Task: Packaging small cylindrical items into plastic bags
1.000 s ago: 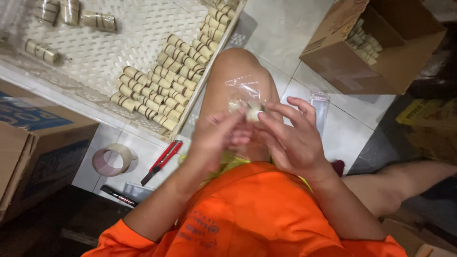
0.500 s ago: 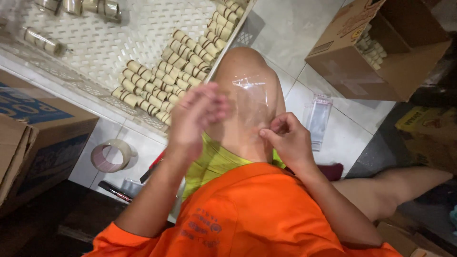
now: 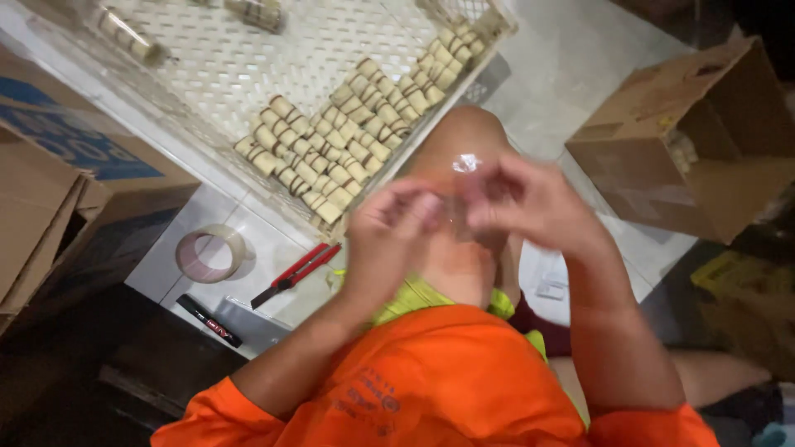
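Landmark: raised bare knee (image 3: 464, 141), centre of view; every place below is given relative to it.
Clear plastic bag (image 3: 465, 178): small, transparent, glinting; lies just over the knee, between the two hands and touching both.
Left hand (image 3: 396, 240): on the near-left side of the knee; fingers curled toward the bag's left edge. Motion blur hides whether they pinch it firmly.
Right hand (image 3: 530, 203): on the right side of the knee; fingers bent inward onto the bag's right edge, grasp likewise blurred.
White perforated tray (image 3: 207, 66): beyond and left of the knee, its near corner just beside it.
Cream-and-brown rolls (image 3: 348, 141): packed in diagonal rows inside the tray, at the side nearest the knee.
Tape roll (image 3: 211, 252): on the white tiled floor, well left of the knee.
Red-handled cutter (image 3: 296, 273): between tape roll and knee.
Open cardboard box (image 3: 696, 141): right of the knee, well apart.
Orange shirt (image 3: 447, 381): nearer the camera than the knee.
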